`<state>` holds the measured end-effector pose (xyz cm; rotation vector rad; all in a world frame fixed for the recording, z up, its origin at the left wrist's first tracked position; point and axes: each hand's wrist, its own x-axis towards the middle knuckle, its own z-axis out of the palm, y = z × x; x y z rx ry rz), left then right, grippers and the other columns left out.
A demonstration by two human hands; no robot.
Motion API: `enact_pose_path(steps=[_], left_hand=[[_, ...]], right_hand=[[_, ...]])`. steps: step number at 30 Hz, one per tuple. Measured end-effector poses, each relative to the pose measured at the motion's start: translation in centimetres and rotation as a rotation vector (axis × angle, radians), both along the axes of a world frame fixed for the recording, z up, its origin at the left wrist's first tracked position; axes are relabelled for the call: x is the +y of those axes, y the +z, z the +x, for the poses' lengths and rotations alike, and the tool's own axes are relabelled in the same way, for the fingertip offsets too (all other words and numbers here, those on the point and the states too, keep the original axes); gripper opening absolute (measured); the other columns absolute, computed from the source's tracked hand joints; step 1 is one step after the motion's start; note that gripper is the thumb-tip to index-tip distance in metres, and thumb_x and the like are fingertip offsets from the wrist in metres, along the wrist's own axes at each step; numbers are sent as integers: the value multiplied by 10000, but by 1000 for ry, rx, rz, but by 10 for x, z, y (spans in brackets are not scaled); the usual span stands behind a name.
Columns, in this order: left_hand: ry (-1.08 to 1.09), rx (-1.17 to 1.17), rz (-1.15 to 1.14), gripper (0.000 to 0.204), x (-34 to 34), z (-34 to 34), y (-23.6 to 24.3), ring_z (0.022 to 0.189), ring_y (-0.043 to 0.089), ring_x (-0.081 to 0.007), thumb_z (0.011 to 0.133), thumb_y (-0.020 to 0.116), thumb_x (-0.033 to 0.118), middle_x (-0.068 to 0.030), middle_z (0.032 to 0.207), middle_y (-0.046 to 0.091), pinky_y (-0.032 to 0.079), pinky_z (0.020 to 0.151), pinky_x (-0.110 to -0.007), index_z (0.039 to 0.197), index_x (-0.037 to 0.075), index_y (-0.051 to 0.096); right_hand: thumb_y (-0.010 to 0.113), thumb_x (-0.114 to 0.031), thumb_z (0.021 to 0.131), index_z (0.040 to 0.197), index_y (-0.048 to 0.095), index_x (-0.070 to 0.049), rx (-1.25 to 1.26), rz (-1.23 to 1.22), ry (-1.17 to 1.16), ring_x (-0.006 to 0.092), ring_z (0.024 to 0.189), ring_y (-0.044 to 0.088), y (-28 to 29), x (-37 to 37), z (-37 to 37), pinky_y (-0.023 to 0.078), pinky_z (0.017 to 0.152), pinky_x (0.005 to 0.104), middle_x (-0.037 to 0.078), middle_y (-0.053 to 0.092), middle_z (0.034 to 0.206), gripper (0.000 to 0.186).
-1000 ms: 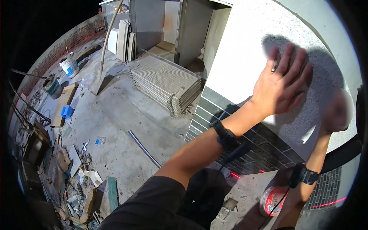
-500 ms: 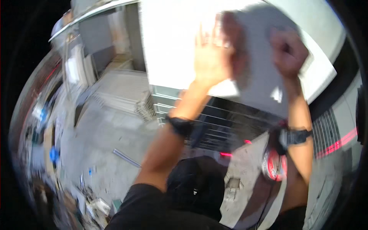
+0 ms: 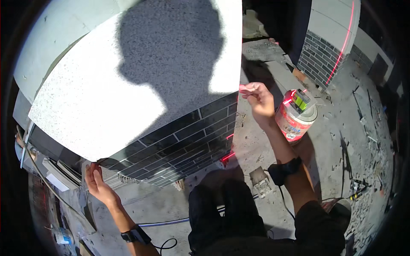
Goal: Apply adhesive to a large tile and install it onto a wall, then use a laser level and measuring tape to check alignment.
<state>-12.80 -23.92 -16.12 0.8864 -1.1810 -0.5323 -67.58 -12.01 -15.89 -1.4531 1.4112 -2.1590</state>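
Observation:
A white speckled panel [image 3: 77,89] sits above dark brick-pattern tiles [image 3: 181,147], with my head's shadow on it. My left hand [image 3: 98,183] is at the panel's lower-left corner, fingers loosely bent and apart, fingertips at the edge. My right hand [image 3: 260,102] is at the panel's right edge, fingers curled together in red laser light; what they hold, if anything, is hidden. Right of it, a green and grey laser level [image 3: 301,100] rests on a red and white bucket [image 3: 294,123].
A tiled pillar [image 3: 318,55] with a red laser line stands at upper right. Leaning boards [image 3: 60,175] and a long pole [image 3: 47,179] are at left. A hose [image 3: 162,223], black cables [image 3: 284,202] and scattered debris [image 3: 363,141] lie on the concrete floor [image 3: 329,162].
The view has swung right. Both hands have left the panel's face and moved apart to its lower-left corner and right edge; the left fingers are more bent.

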Motion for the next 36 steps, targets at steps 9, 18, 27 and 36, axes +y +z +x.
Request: enact_pose_path(steps=[9, 18, 27, 36], left_hand=[[23, -58, 30, 409, -4, 7, -7, 1212, 634, -260, 1055, 550, 78, -221, 1315, 647, 489, 1071, -373, 1411, -114, 491], [29, 21, 92, 399, -1, 1, 6, 1193, 646, -273, 1052, 563, 84, -229, 1312, 639, 517, 1061, -385, 1370, -149, 508], [38, -51, 85, 314, -8, 6, 4, 1120, 663, -253, 1041, 577, 71, -194, 1226, 664, 535, 1018, -368, 1287, -123, 578], [-13, -154, 180, 409, 1, 26, -8, 1239, 624, -304, 1069, 533, 115, -277, 1334, 613, 511, 1086, -393, 1371, -159, 505]], right_hand=[[489, 122, 937, 1156, 554, 22, 41, 9, -52, 180, 1079, 690, -8, -2, 7, 535, 941, 300, 143, 708, 1158, 250], [466, 167, 828, 1124, 575, 5, -105, -78, 75, 174, 1022, 671, -9, -6, 3, 540, 943, 336, 108, 688, 1113, 355], [542, 98, 877, 1107, 606, 52, 84, 5, -142, 153, 989, 696, 1, -9, 15, 545, 930, 295, 128, 730, 1071, 243], [697, -162, 979, 1009, 711, 11, 214, 351, 0, 96, 821, 678, -124, 63, -42, 535, 738, 272, 59, 746, 893, 176]])
